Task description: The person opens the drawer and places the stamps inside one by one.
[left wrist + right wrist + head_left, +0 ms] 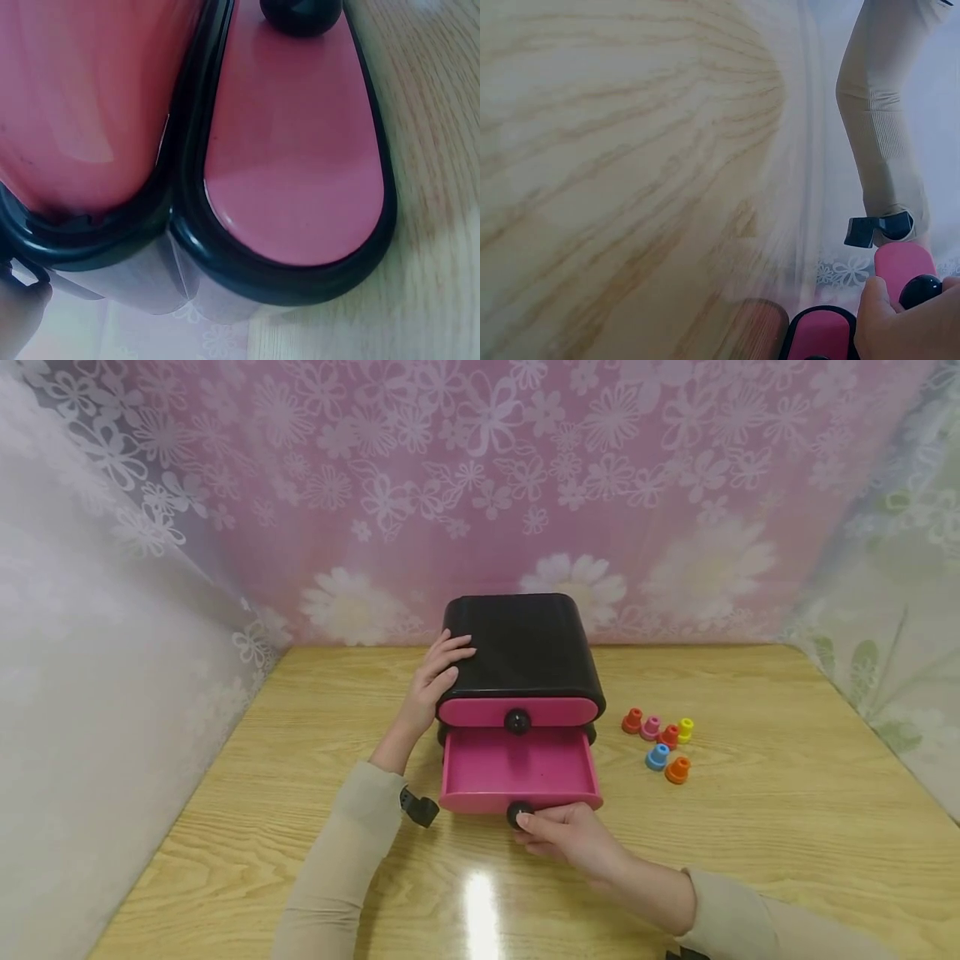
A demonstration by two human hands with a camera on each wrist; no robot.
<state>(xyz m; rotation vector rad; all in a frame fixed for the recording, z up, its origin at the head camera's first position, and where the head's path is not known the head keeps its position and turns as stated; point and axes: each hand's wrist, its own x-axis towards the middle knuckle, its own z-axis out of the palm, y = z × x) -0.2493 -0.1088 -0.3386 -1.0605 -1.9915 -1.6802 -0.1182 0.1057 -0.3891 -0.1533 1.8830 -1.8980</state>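
A black drawer cabinet (517,643) with pink fronts stands on the table. Its top drawer (480,712) is closed, while the drawer below (517,764) is pulled out, with a bare pink inside. My right hand (573,839) pinches the round black knob (519,814) of that pulled-out drawer between thumb and fingers. Spread over the upper left edge of the cabinet, my left hand (435,681) rests with fingers extended. A closed bottom drawer (300,150) shows in the left wrist view, close above the table; the pulled-out drawer hides it in the head view.
Right of the cabinet, several small stepped pegs lie together, among them a blue one (657,757), an orange one (678,770) and a yellow one (686,730). A flowered pink curtain (465,485) hangs behind the wooden table (787,827).
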